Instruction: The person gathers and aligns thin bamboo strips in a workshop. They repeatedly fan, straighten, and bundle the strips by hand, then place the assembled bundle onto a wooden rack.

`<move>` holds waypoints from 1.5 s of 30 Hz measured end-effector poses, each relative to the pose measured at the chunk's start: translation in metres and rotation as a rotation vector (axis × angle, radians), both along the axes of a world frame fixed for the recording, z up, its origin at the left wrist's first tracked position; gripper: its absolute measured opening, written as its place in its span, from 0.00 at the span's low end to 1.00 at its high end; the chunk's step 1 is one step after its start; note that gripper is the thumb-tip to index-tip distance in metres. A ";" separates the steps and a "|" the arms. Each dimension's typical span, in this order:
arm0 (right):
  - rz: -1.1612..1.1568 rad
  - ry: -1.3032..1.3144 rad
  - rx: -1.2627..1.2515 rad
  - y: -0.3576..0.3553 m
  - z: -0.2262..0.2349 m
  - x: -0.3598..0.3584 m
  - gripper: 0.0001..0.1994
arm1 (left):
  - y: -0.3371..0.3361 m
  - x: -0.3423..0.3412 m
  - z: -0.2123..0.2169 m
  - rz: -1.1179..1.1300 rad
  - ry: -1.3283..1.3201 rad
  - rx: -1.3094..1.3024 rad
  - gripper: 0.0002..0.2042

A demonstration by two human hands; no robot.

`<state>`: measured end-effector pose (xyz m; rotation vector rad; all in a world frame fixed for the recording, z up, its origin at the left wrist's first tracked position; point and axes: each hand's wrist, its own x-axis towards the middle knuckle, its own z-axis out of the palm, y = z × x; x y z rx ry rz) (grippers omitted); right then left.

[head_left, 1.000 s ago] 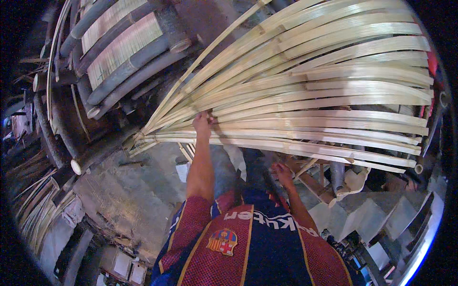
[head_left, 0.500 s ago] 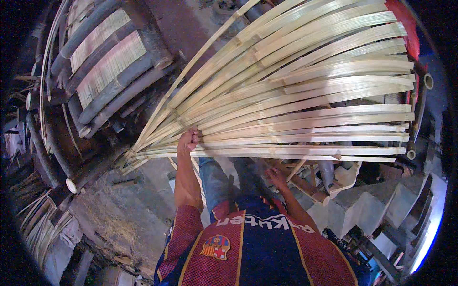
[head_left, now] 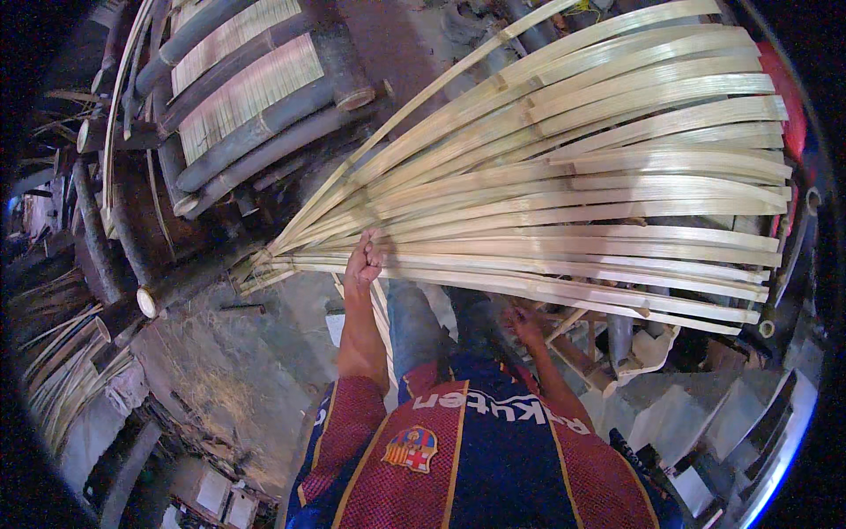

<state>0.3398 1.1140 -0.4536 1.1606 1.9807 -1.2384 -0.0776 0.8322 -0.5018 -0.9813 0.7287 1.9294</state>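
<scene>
A wide fan of pale, split bamboo strips [head_left: 546, 201] spreads from a gathered end at the left to loose ends at the right. My left hand [head_left: 367, 258] is closed at the fan's near side, its fingers curled over bamboo strips toward the narrow end. How many strips it grips is hidden by the fingers. Just below the near edge of the fan, my right hand [head_left: 524, 324] hangs in shadow, apart from the strips. Its fingers look loosely spread, with nothing visible in them.
Dark bamboo poles [head_left: 256, 123] form a rack with a slatted pale panel at the upper left. A cut pole end [head_left: 147, 302] juts out below it. Pale angular blocks [head_left: 679, 414] stand at the lower right. A red object [head_left: 782, 115] lies beyond the strips' right ends.
The whole view has shifted, so the rack sits further right and the fan slopes down more toward the right. My left hand keeps its hold; my right hand stays below the strips.
</scene>
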 end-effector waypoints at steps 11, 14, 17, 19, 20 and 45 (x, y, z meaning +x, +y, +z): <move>0.069 0.093 0.322 0.010 0.010 -0.030 0.23 | -0.148 0.063 -0.021 0.320 0.060 -0.356 0.21; -0.225 0.124 -0.083 0.010 0.017 -0.063 0.21 | -0.193 0.054 0.004 0.450 0.157 -0.347 0.29; -0.321 0.148 -0.236 0.006 0.049 -0.099 0.20 | -0.213 0.015 0.019 0.438 0.073 -0.455 0.05; -0.217 0.147 -0.104 0.011 0.033 -0.092 0.20 | -0.218 0.012 0.029 0.238 0.025 -0.442 0.08; -0.175 0.143 -0.049 0.013 0.024 -0.089 0.19 | -0.214 0.017 0.032 -0.093 0.079 -0.606 0.10; -0.108 0.149 0.150 0.014 -0.008 -0.072 0.20 | -0.239 0.057 0.020 -1.350 1.176 -1.668 0.13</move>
